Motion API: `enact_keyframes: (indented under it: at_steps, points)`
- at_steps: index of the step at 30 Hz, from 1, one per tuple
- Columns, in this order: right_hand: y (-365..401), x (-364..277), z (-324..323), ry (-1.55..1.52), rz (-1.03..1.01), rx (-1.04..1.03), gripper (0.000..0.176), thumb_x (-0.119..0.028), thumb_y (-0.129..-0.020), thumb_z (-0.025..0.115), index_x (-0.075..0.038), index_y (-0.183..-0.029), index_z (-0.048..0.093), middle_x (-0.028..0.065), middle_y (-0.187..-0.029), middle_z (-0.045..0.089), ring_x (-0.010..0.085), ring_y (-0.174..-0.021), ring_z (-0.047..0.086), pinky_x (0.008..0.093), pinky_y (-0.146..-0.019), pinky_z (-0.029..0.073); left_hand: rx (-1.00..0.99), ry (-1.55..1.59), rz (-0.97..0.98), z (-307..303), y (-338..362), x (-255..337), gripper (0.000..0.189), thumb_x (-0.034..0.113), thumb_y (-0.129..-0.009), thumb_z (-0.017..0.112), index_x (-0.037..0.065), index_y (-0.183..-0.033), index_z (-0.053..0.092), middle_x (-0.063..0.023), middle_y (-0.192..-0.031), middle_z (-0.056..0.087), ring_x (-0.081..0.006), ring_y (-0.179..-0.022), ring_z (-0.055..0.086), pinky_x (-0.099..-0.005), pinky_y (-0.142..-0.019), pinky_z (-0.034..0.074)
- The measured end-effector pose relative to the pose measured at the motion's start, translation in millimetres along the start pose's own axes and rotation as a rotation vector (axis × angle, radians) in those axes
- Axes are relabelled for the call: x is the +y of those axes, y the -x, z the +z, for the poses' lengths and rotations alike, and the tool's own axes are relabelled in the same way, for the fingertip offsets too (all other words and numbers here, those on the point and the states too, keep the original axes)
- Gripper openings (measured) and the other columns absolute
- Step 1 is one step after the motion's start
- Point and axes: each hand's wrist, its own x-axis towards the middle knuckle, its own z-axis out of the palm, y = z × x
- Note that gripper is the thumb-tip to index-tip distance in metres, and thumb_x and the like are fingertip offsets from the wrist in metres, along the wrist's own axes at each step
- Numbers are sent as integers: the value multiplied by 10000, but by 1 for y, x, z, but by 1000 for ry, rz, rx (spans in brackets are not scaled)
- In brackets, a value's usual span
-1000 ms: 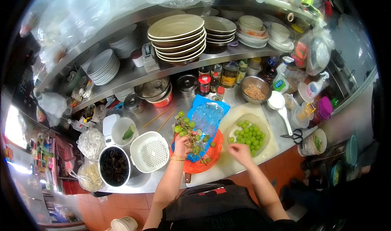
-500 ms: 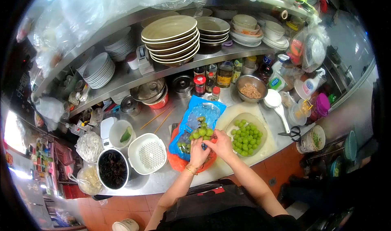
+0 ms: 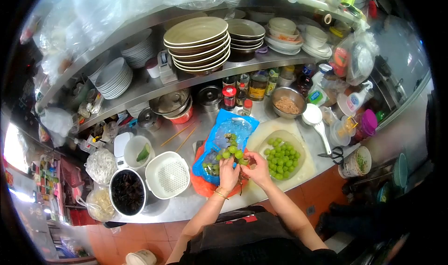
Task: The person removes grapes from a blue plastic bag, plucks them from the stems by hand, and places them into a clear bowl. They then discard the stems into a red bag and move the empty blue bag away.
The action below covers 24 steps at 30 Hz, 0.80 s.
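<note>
A bunch of green grapes [image 3: 232, 150] lies over a blue plastic bag [image 3: 213, 146], which rests on an orange-red bag [image 3: 201, 188]. My left hand [image 3: 228, 175] is closed around the lower part of the bunch, with brown stem showing below the fingers. Close beside it, my right hand [image 3: 256, 169] has thumb and fingers bent together at a green grape [image 3: 243, 162] on the bunch's right side; the fingertips are partly hidden. To the right, a pale translucent bowl [image 3: 301, 164] filled with loose green grapes sits on a whitish cutting board [image 3: 255, 192].
Left of the bags stand a white strainer basket [image 3: 187, 181] and a pot of dark, leafy-looking food [image 3: 127, 192]. Scissors [image 3: 337, 155], a white ladle [image 3: 322, 132] and a metal bowl [image 3: 298, 108] lie on the right. A shelf [image 3: 242, 66] stacked with plates overhangs the back.
My right hand has shifted slightly and its fingers now curl at a grape beside my left hand. More brown stem shows below my hands. The view has tilted slightly.
</note>
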Motion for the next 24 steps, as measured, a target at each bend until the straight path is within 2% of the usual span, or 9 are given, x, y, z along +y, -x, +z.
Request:
enact_keyframes:
  at_steps: [4,7,10,13,16,19,22,24]
  points:
    - [0,5,-1,-23,-93,-43,374,-63,-644,687,-34,-994,558,60,-900,563,144,-790,544,254,-695,441,50,43,4,-3,-1,3,307,65,-717,588,-27,-1009,565,-184,-943,577,-358,-929,478,-412,-834,386]
    - [0,-8,-5,-1,-79,-104,371,-80,-652,689,-42,-997,558,67,-925,555,169,-820,547,277,-726,446,140,15,62,-8,0,1,284,56,-703,597,-22,-976,575,-180,-923,574,-355,-914,487,-419,-828,390]
    - [-10,-9,-1,-41,-123,-46,378,-119,-653,695,-43,-1000,563,91,-885,564,212,-869,552,316,-720,456,162,-84,133,-15,5,-4,290,40,-690,607,-14,-973,574,-171,-944,568,-351,-930,475,-415,-829,392]
    - [-18,-17,3,249,-194,-106,337,-145,-674,688,-34,-973,578,92,-839,573,217,-839,562,320,-694,457,114,-140,150,-19,9,-6,304,20,-678,603,-14,-977,562,-168,-958,558,-353,-931,465,-410,-833,397]
    - [-19,-13,7,191,-20,-170,253,-126,-708,672,-9,-919,597,44,-801,605,152,-735,565,261,-712,441,121,-140,181,-21,10,-7,295,20,-674,597,-15,-964,557,-166,-937,554,-351,-924,463,-408,-829,403]
    - [-23,2,6,-154,226,-262,208,-121,-757,624,18,-910,599,26,-775,619,112,-709,557,261,-692,444,100,-162,187,-28,12,-7,287,28,-681,588,-18,-962,555,-169,-928,553,-349,-915,465,-410,-819,406]
    - [-24,0,-3,-216,269,-285,185,-137,-803,570,19,-892,614,12,-761,619,85,-715,540,269,-665,446,92,-218,169,-25,13,-18,269,53,-700,573,-24,-957,556,-173,-917,554,-345,-899,466,-415,-798,410]
    - [-30,1,-13,-141,257,-273,203,-164,-806,559,16,-876,623,37,-751,626,108,-706,558,275,-663,447,102,-268,110,-25,14,-27,269,69,-710,564,-29,-960,557,-174,-901,552,-342,-879,466,-418,-781,411]
